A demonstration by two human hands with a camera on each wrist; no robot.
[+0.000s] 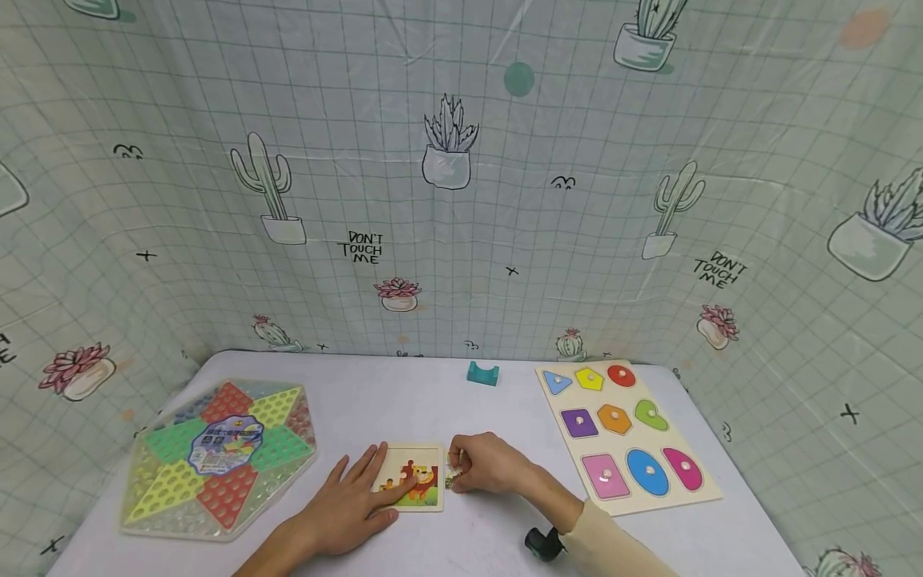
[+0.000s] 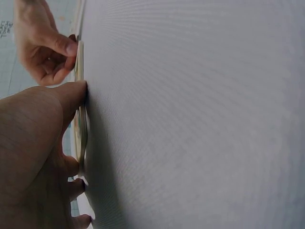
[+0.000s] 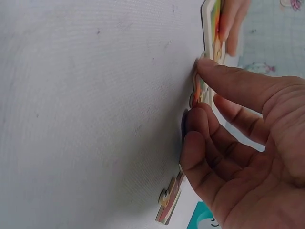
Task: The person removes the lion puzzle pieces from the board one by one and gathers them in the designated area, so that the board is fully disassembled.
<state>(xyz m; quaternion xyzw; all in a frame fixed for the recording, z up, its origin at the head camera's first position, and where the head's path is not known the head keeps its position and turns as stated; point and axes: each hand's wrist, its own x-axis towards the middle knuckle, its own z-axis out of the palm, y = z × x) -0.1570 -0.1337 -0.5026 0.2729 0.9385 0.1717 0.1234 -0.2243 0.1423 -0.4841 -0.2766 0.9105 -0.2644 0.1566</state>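
Note:
A small square wooden picture puzzle [image 1: 408, 450] with an orange cartoon animal lies flat on the table. My left hand [image 1: 344, 506] rests on its left side with fingers spread, the index finger lying across the picture. Just right of the puzzle, my right hand [image 1: 492, 463] pinches a small puzzle piece [image 3: 197, 89] between thumb and fingers, low over the table; the fingers partly cover it. Farther along in the right wrist view lies another flat wooden piece [image 3: 167, 202]. The left wrist view shows the left thumb [image 2: 74, 93] at the puzzle's edge.
A hexagonal marble-game board [image 1: 284, 417] in clear wrapping lies at left. On the right is a knobbed shape board [image 1: 627, 506]. A teal block [image 1: 482, 373] sits near the back edge, and a black object [image 1: 542, 545] is beside the right forearm. Patterned cloth [image 1: 461, 216] hangs behind.

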